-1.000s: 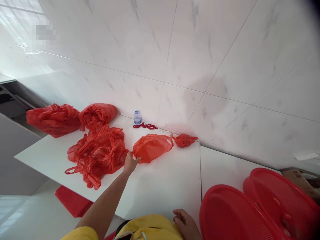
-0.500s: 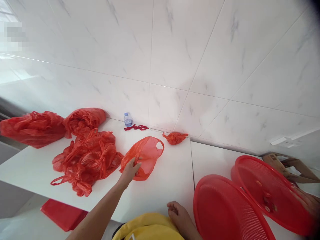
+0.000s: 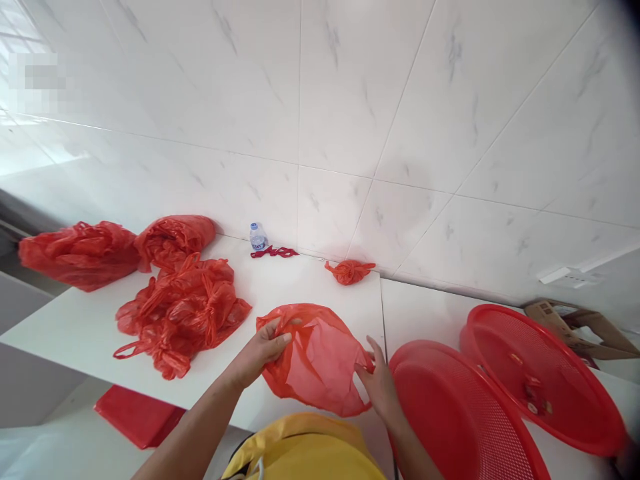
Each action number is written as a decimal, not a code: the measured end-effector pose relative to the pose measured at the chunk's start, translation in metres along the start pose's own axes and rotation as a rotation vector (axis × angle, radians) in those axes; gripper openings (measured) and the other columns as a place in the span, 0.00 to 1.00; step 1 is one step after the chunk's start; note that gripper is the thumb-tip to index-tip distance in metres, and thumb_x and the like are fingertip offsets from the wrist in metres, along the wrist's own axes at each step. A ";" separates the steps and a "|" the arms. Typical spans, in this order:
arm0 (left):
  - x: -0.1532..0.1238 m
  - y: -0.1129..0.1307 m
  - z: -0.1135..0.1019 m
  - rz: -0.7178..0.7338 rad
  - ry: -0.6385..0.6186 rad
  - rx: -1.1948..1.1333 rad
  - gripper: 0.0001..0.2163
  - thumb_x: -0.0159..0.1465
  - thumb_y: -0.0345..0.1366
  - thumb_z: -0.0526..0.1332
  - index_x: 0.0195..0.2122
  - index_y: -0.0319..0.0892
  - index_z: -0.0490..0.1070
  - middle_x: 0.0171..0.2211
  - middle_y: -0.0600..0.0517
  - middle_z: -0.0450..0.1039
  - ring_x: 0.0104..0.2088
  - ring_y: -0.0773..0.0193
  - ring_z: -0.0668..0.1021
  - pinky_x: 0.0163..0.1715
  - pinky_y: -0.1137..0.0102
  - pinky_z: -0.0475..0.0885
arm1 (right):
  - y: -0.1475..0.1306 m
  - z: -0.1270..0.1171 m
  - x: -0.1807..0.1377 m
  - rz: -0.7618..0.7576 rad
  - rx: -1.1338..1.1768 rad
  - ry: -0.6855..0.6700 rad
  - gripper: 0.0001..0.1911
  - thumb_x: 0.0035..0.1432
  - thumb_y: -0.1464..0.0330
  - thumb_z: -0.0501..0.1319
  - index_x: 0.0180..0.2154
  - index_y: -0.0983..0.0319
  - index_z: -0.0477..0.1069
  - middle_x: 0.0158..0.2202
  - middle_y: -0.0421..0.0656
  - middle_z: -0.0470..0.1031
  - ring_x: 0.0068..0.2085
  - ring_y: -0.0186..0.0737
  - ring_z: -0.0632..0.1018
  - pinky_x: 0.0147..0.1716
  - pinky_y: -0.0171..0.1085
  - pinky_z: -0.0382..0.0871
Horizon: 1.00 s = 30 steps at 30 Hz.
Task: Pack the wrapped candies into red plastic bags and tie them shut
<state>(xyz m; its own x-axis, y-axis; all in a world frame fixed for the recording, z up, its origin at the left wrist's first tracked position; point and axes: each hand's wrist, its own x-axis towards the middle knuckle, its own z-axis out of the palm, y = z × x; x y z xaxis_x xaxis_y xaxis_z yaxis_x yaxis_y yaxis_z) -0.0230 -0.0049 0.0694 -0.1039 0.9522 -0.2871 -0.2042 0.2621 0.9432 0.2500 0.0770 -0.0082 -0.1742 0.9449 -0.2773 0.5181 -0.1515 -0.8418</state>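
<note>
A thin red plastic bag (image 3: 315,360) is held just above the near edge of the white table (image 3: 310,287). My left hand (image 3: 263,350) grips its left rim with closed fingers. My right hand (image 3: 377,380) pinches its right side, and the bag is spread between both hands. A pile of crumpled red bags (image 3: 183,310) lies to the left of my left hand. A small knotted red bag (image 3: 350,271) sits near the wall behind the held bag.
Two red mesh trays (image 3: 465,420) (image 3: 540,377) lie on the right. Two stuffed red bags (image 3: 75,253) (image 3: 173,237) sit at the far left, a small water bottle (image 3: 257,236) and red string (image 3: 275,252) by the tiled wall. A cardboard box (image 3: 580,327) is far right.
My left hand pulled the red bag from the middle of the table toward me. My right hand left the table edge and took hold of the bag's right side.
</note>
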 end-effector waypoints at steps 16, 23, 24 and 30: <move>-0.004 0.046 0.018 0.481 0.531 0.771 0.08 0.55 0.44 0.61 0.28 0.46 0.70 0.24 0.51 0.68 0.29 0.57 0.71 0.34 0.65 0.65 | -0.095 -0.067 -0.050 -0.579 0.034 0.565 0.17 0.62 0.63 0.55 0.50 0.58 0.72 0.50 0.49 0.75 0.50 0.46 0.75 0.48 0.44 0.70; 0.002 -0.014 0.007 0.118 0.192 0.660 0.07 0.53 0.36 0.59 0.19 0.47 0.67 0.21 0.51 0.70 0.28 0.56 0.72 0.29 0.65 0.65 | -0.048 -0.041 -0.023 -0.290 -0.123 -0.019 0.17 0.60 0.65 0.51 0.42 0.57 0.77 0.34 0.44 0.79 0.34 0.43 0.78 0.34 0.39 0.71; -0.001 -0.023 0.003 0.024 0.139 0.657 0.08 0.52 0.35 0.60 0.17 0.47 0.65 0.19 0.52 0.69 0.25 0.58 0.71 0.27 0.67 0.63 | -0.036 -0.038 -0.021 -0.159 -0.107 -0.084 0.18 0.60 0.64 0.51 0.43 0.58 0.77 0.29 0.43 0.78 0.30 0.42 0.77 0.31 0.39 0.70; -0.015 -0.038 -0.003 -0.126 0.082 0.617 0.05 0.55 0.37 0.56 0.24 0.46 0.68 0.19 0.56 0.69 0.22 0.62 0.70 0.24 0.70 0.60 | -0.005 -0.042 -0.028 0.019 0.061 -0.011 0.19 0.56 0.58 0.53 0.38 0.62 0.76 0.33 0.46 0.79 0.34 0.45 0.78 0.32 0.39 0.70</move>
<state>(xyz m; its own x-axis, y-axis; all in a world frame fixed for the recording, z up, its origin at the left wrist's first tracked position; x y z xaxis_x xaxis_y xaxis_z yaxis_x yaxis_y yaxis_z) -0.0163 -0.0301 0.0371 -0.1949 0.8995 -0.3911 0.3765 0.4368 0.8170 0.2878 0.0637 0.0228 -0.1747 0.9384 -0.2982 0.4691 -0.1870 -0.8631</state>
